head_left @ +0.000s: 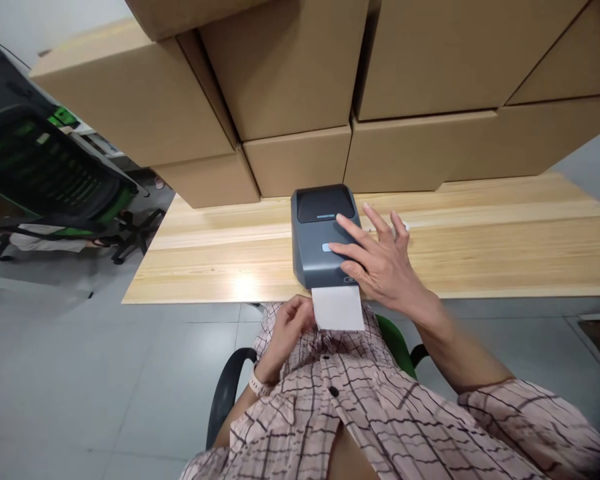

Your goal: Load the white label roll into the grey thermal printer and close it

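Note:
A dark grey label printer [320, 233] stands at the front edge of the wooden table. From its front slot a blank white label [337, 310] sticks out past the table edge. My right hand [380, 260] lies over the printer's right side with its fingers spread. One fingertip is at the light-coloured button [327, 247], and another reaches toward the dark lid. Below the table edge, my left hand [293, 323] is closed beside the label's left edge. Its fingertips are partly hidden, so I cannot tell whether they grip the paper.
Stacked cardboard boxes [295, 160] line the back of the wooden table [220, 253]. A small white item [403, 227] lies partly hidden behind my right hand. A black and green office chair [55, 173] stands at the left, with part of a person beyond it.

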Demonstrator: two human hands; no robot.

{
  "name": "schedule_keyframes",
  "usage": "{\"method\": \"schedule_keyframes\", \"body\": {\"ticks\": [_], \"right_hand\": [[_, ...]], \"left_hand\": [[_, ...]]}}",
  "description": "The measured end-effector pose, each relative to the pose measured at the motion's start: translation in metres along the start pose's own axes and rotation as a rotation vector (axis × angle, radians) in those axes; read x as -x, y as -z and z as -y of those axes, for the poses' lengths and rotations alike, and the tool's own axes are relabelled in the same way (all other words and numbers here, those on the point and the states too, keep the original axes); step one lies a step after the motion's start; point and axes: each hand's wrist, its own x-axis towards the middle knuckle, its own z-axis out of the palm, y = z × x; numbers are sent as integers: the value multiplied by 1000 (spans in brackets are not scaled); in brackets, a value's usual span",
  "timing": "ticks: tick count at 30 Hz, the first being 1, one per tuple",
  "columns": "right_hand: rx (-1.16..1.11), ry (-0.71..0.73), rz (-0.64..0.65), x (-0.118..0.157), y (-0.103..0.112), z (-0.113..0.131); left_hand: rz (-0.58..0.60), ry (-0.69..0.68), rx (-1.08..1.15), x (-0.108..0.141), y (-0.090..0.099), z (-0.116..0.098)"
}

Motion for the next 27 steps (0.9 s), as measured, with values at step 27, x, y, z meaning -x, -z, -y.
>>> {"method": "schedule_keyframes", "body": {"ticks": [27], "right_hand": [[-1009, -664, -314, 52, -41, 7]], "left_hand": [[-419, -462, -51, -37, -27, -7]]}}
